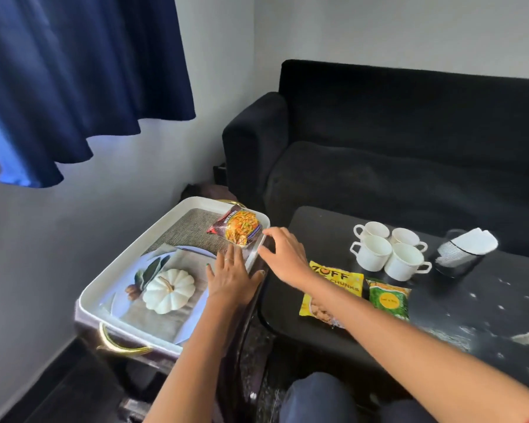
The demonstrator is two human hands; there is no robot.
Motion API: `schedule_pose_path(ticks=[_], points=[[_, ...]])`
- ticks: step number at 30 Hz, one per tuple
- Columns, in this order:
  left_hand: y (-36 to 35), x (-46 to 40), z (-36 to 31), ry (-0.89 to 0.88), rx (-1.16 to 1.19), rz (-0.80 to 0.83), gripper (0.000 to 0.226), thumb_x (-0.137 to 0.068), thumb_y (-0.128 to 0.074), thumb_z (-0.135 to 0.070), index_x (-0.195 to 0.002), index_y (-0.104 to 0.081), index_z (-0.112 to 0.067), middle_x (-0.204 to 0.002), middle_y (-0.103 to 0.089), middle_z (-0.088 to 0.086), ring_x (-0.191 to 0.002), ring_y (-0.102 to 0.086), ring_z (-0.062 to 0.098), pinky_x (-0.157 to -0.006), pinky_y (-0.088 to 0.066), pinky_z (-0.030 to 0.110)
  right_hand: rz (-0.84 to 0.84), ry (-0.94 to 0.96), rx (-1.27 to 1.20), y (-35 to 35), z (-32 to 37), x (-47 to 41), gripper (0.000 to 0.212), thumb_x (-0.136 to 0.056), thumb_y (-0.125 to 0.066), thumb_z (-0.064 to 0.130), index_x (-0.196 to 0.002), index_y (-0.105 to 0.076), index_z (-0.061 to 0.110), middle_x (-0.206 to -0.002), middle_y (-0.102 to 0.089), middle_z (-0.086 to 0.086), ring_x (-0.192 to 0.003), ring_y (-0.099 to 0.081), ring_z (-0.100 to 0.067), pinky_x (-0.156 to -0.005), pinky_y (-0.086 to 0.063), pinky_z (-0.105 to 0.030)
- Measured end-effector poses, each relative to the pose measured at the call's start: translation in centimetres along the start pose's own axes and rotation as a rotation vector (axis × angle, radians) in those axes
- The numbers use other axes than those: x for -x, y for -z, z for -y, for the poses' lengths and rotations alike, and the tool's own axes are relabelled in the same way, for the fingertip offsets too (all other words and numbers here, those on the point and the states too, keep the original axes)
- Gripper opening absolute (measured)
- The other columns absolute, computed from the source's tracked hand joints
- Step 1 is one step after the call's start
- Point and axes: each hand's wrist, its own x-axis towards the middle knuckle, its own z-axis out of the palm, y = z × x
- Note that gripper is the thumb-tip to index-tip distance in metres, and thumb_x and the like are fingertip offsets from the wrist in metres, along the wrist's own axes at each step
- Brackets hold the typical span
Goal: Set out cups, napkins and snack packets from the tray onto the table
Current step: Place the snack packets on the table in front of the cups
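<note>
From the head view, you are nearly done. Take the white rectangular tray (129,257) with the pumpkin print and gold handles as your landmark: only one task item is left in it, a purple and orange snack packet (240,226) lying at its far right corner, against the rim.

To the right of the tray, on the black desk (477,303), four white ceramic cups (390,250) already stand bunched together, touching. Beyond them, farther from the tray, a black mesh holder with white paper napkins (464,250) is set out. Nearer to you than the cups lie a yellow snack packet (333,290) and a green snack packet (388,297), side by side.

Your left hand (231,277) lies flat and open on the tray's right side, gripping nothing. Your right hand (283,250) reaches over the tray's right rim, fingers spread and empty, just beside the last packet but not yet touching it.

By my judgement, that packet is all that remains to move.
</note>
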Motion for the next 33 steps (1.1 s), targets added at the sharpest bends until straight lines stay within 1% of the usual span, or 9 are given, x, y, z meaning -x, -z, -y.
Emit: schedule_pose_path(ticks=[4,7,10,12,15,18,21,29,33], points=[[-1.2,0.2,1.1,0.044,-0.006,0.069,0.081,-0.093,-0.034,-0.060,-0.152,-0.002,-0.014,-0.161,0.006,0.003,-0.148,0.004,0.025,-0.117,-0.006,0.050,0.038,-0.113,0.051,-1.8,0.1,-3.5,0.058,-0.088,-0.056,0.043,-0.137,-0.036,0.019,-0.142,-0.039,-0.006,-0.131,-0.036,-0.028,-0.103,-0.030,-0.044],[-1.5,0.2,1.0,0.055,-0.039,0.060,0.084,-0.091,-0.033,-0.063,-0.152,-0.003,-0.014,-0.161,0.004,0.004,-0.148,0.004,0.025,-0.116,-0.005,0.052,0.072,-0.205,-0.050,-3.0,-0.1,-4.7,0.077,-0.078,-0.065,0.053,-0.140,-0.031,0.021,-0.146,-0.032,-0.004,-0.134,-0.030,-0.028,-0.105,-0.028,-0.047],[-1.6,0.1,0.9,0.057,-0.052,0.045,0.086,-0.090,-0.033,-0.066,-0.152,-0.004,-0.014,-0.161,0.002,0.005,-0.148,0.002,0.026,-0.117,-0.004,0.052,0.092,-0.256,-0.097,-4.1,-0.2,-5.0,0.086,-0.071,-0.070,0.056,-0.139,-0.029,0.025,-0.146,-0.027,-0.003,-0.133,-0.027,-0.029,-0.105,-0.028,-0.048],[-1.7,0.0,0.9,0.060,-0.045,0.037,0.086,-0.090,-0.033,-0.066,-0.152,-0.005,-0.014,-0.161,0.001,0.005,-0.148,0.001,0.025,-0.118,-0.006,0.052,0.068,-0.275,-0.052,-4.6,-0.2,-5.0,0.084,-0.071,-0.072,0.053,-0.138,-0.029,0.026,-0.145,-0.027,-0.003,-0.132,-0.028,-0.029,-0.103,-0.030,-0.047],[-1.6,0.0,0.7,0.064,-0.007,0.028,0.085,-0.090,-0.031,-0.066,-0.152,-0.007,-0.014,-0.161,0.000,0.005,-0.148,0.001,0.025,-0.118,-0.007,0.051,-0.014,-0.292,0.016,-5.0,-0.1,-5.1,0.072,-0.075,-0.071,0.045,-0.133,-0.034,0.024,-0.143,-0.033,-0.003,-0.129,-0.031,-0.029,-0.100,-0.032,-0.044],[-1.4,0.0,0.5,0.077,0.028,0.044,0.085,-0.091,-0.028,-0.067,-0.152,-0.005,-0.013,-0.162,0.001,0.004,-0.148,0.005,0.025,-0.118,-0.005,0.050,-0.080,-0.208,0.106,-4.8,-0.1,-5.1,0.059,-0.077,-0.070,0.042,-0.124,-0.041,0.021,-0.136,-0.043,0.000,-0.127,-0.032,-0.027,-0.099,-0.031,-0.042],[-1.3,0.1,0.5,0.080,0.040,0.049,0.085,-0.091,-0.028,-0.067,-0.152,-0.005,-0.013,-0.162,0.001,0.005,-0.148,0.005,0.025,-0.118,-0.005,0.050,-0.107,-0.114,0.123,-4.7,0.2,-5.2,0.052,-0.076,-0.070,0.040,-0.115,-0.042,0.020,-0.127,-0.051,0.002,-0.126,-0.033,-0.024,-0.099,-0.028,-0.040],[-1.2,0.1,0.5,0.078,0.086,0.041,0.081,-0.093,-0.030,-0.063,-0.152,-0.009,-0.012,-0.161,-0.002,0.005,-0.148,0.003,0.025,-0.118,-0.005,0.050,-0.182,-0.173,0.040,-5.6,1.3,-5.2,0.055,-0.072,-0.073,0.031,-0.113,-0.037,0.023,-0.122,-0.054,-0.001,-0.120,-0.039,-0.024,-0.093,-0.030,-0.039],[-0.9,-0.1,0.5,0.099,0.175,-0.003,0.065,-0.096,-0.033,-0.050,-0.148,-0.023,-0.012,-0.160,-0.012,0.006,-0.147,-0.004,0.024,-0.117,-0.005,0.050,-0.248,-0.195,-0.003,-5.7,1.9,-5.3,0.055,-0.073,-0.073,0.028,-0.116,-0.040,0.022,-0.121,-0.056,-0.002,-0.116,-0.046,-0.023,-0.095,-0.034,-0.039]])
